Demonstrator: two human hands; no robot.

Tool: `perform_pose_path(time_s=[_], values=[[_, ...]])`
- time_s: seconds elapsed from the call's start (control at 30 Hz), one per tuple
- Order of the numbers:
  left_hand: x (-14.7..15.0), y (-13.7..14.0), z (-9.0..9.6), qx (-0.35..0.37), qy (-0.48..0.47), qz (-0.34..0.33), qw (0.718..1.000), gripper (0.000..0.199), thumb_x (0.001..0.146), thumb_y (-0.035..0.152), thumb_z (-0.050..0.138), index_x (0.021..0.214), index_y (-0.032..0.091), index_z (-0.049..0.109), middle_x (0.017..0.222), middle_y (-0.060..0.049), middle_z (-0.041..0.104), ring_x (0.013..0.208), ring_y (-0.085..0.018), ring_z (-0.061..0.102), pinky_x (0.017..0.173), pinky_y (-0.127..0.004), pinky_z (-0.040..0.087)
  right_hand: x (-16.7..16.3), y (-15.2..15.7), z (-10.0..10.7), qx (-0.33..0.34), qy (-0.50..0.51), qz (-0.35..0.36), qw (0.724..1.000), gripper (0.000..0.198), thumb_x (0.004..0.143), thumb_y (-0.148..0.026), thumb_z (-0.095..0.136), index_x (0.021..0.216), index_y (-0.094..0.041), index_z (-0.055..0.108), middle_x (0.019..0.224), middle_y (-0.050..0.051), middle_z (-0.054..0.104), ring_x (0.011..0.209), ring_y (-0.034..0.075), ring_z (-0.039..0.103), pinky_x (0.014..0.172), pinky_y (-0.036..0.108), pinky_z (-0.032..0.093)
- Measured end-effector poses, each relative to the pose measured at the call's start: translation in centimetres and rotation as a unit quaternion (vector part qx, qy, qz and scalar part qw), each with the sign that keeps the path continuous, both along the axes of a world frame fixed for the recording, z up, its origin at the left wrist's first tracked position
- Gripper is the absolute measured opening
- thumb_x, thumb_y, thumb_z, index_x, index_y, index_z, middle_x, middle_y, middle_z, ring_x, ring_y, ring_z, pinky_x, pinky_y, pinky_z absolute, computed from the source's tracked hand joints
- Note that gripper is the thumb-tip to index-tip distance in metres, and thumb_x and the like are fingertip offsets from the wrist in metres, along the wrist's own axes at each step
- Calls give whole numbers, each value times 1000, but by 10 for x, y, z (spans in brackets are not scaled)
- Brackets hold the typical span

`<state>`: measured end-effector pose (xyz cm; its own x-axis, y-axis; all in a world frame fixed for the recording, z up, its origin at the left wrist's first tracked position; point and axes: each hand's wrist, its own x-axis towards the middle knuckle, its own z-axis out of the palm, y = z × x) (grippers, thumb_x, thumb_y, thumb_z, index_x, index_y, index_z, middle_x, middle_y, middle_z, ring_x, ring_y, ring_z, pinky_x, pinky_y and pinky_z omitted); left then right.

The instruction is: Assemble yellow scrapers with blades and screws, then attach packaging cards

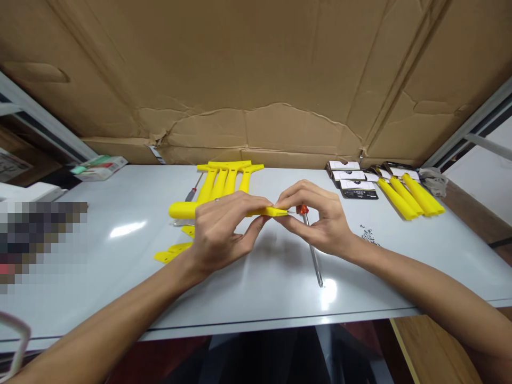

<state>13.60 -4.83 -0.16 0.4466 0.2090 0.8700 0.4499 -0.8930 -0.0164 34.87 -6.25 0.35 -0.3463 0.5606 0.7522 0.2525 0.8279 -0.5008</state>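
Head view: your left hand (224,224) is closed around a yellow plastic scraper (188,209), held level above the grey table (120,277) with its handle end pointing left and its flat blade end (276,212) pointing right. This orientation presents the blade end to your right hand (320,218), whose thumb and forefinger are pinched at the tip of that end; whether they hold a small part there is too fine to tell. Both hands meet just above the table centre, so the scraper is supported at the middle and at the tip.

A screwdriver (312,250) with an orange handle lies on the table directly under your right hand, shaft pointing toward you, positioned within easy reach. Small yellow pieces (172,252) lie on the table below your left wrist. A row of assembled yellow scrapers (228,178) rests behind your hands, with a second screwdriver (194,189) beside it. To the right, black-and-white packets (352,178) and more yellow handles (412,194) are grouped near the far edge.

Clearances: the near table edge (280,318) runs just below your forearms. A cardboard sheet (256,80) closes off the far side. Open surface remains front left and front right of your hands; the screwdriver tip lies close to the near edge
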Motion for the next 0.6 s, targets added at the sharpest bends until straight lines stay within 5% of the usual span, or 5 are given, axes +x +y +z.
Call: perform_pose_path(time_s=[0.27, 0.47, 0.53, 0.6], values=[[0, -3, -6, -103, -13, 9, 995, 11, 93, 16, 72, 103, 20, 68, 88, -2, 79, 75, -17, 76, 71, -27, 61, -5, 0, -4, -33, 9, -29, 999, 13, 91, -25, 71, 93, -12, 69, 87, 0, 68, 77, 1, 55, 67, 14, 45], [1, -4, -6, -245, -44, 3, 969, 9, 92, 18, 73, 101, 19, 71, 93, 0, 80, 81, -13, 77, 77, -21, 64, 10, 8, 22, -177, 44, -67, 981, 44, 100, -51, 56, 93, -10, 70, 82, 3, 68, 68, 1, 58, 62, 14, 44], [0, -4, -5, -274, -55, 6, 960, 8, 91, 19, 74, 98, 18, 71, 91, 0, 80, 80, -12, 76, 77, -20, 64, 31, 13, 37, -228, -16, -109, 967, 51, 101, -57, 51, 91, -9, 68, 78, 4, 67, 63, 2, 56, 58, 15, 41], [-1, -3, -4, -306, -67, 7, 950, 7, 90, 22, 76, 95, 18, 72, 91, 0, 80, 80, -12, 76, 76, -19, 65, 61, 16, 48, -282, -208, -138, 926, 47, 97, -54, 56, 88, -10, 70, 80, 4, 68, 66, 3, 57, 60, 16, 39]])
